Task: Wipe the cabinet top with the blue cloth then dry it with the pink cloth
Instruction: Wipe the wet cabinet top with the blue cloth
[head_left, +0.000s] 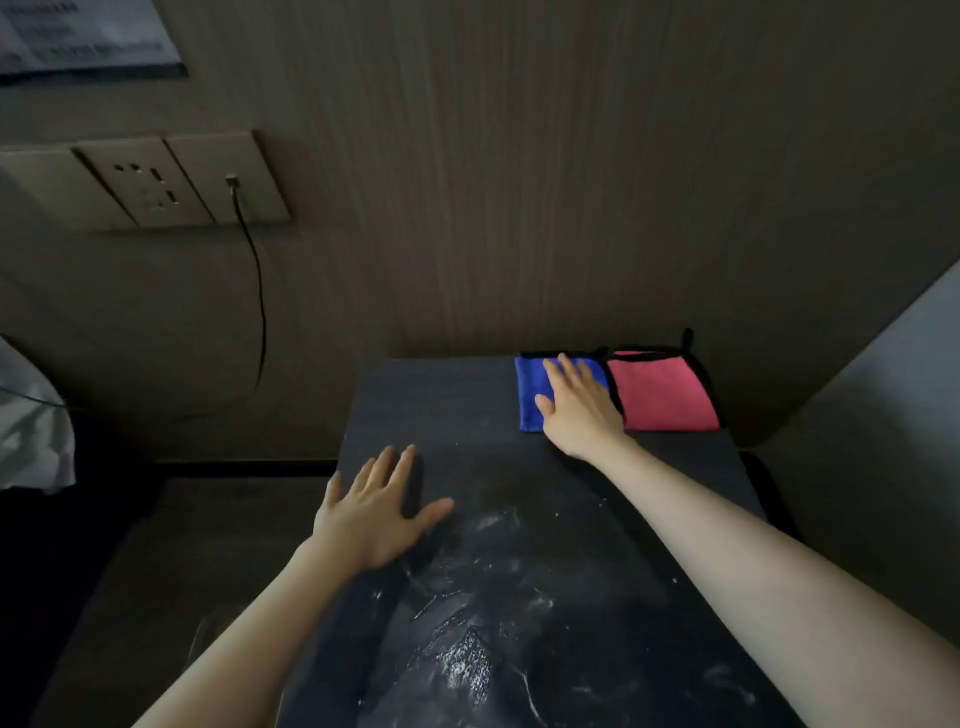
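Wet smears (462, 665) and pale streaks lay nearest the camera, spread over the near half of the dark cabinet top (467, 410), glinting most in one patch near the lower middle. Two bare forearms reached in from the bottom edge across that surface.

The left hand (374, 509) rested palm down near the top's left edge, fingers spread and flat, thumb out to the right, holding nothing.

The right hand (579, 405) lay further back, palm down on the blue cloth (530, 395), fingers (566, 366) straight and slightly fanned, pressing rather than gripping; no fold of cloth was pinched between them. That cloth sat folded at the far right of the top, against the wall (519, 182). The pink cloth (665, 395) lay just to its right, the two touching along a black trim, with a small black loop standing up at its far corner.

On the wall to the left hung a socket panel (156, 182) with a thin black cable (257, 291) plugged in and dropping down. A pale sheet (88, 31) was fixed at the upper left; its print was too blurred to read.
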